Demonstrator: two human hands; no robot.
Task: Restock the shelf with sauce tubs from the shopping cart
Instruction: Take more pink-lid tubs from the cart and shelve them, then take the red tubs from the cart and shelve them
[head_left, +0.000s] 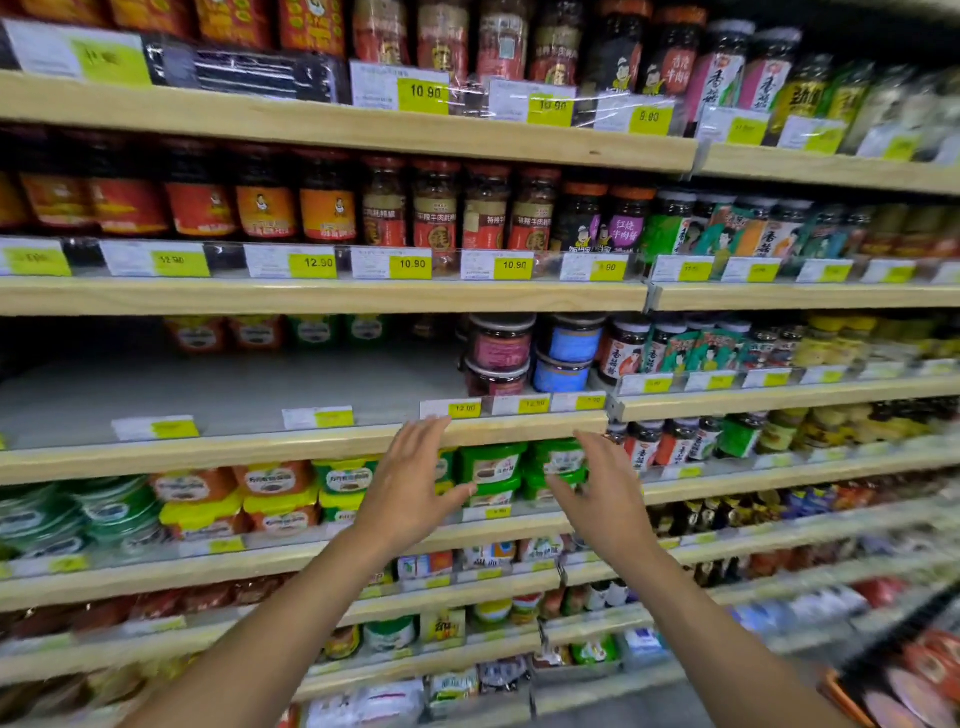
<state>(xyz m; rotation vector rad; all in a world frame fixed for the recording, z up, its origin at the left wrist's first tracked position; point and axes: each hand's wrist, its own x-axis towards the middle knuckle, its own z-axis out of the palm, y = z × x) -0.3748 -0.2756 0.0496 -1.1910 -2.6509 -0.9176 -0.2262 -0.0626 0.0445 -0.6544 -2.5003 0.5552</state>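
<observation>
Shop aisle: tall shelving (332, 130) w/ pale wood front edges, two bays butted together right of centre. Yellow & white price tags (410, 265) clipped along edges. Grey shelf board (208, 395) shows mid-left. Jars (435, 208) fill upper rows. Top-right corner dark.

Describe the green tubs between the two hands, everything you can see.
The green tubs are squat, plastic-looking, with green lids and pale labels, slightly blurred. They stand upright in two side-by-side stacks of two at the front of a wooden-edged shelf, behind a yellow price tag. The left hand and right hand flank them, fingers spread; the right partly covers one stack. Contact cannot be told.
</observation>
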